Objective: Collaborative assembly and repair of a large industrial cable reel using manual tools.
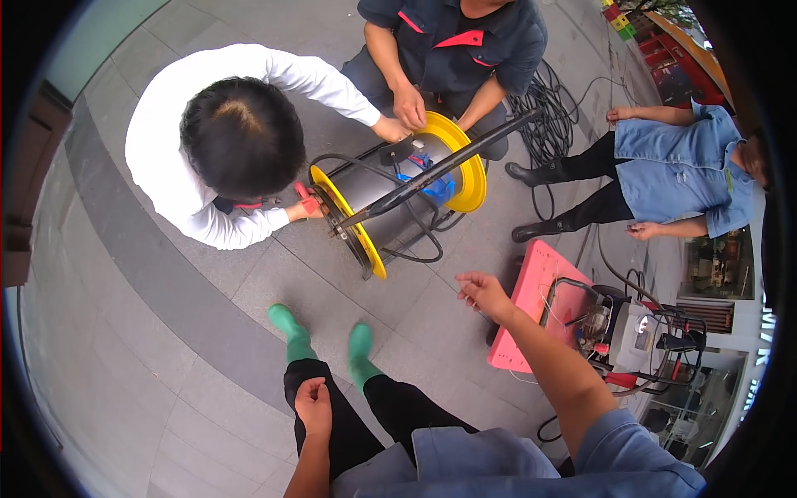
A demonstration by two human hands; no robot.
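Note:
My right hand (484, 295) reaches out over the paving with some fingers stretched toward the left, holding nothing that I can see. Beside my knee, my left hand (314, 405) hangs with its fingers curled in, nothing visible in it. Ahead of both, apart from them, a large reel with a grey drum (357, 189) and yellow end discs (479, 158) lies on its side in a black tube frame (432, 173). Blue wrapping (437, 187) sits on the drum. A person in a white shirt (166, 141) has both hands at the reel, one by a red object (307, 199).
A person in dark workwear (506, 50) crouches behind the reel, hands near its disc. Another in light blue (664, 162) stands at the right. A pink platform (527, 307) with a machine (598, 324) stands right of my arm. Black hose (544, 112) lies coiled at the back.

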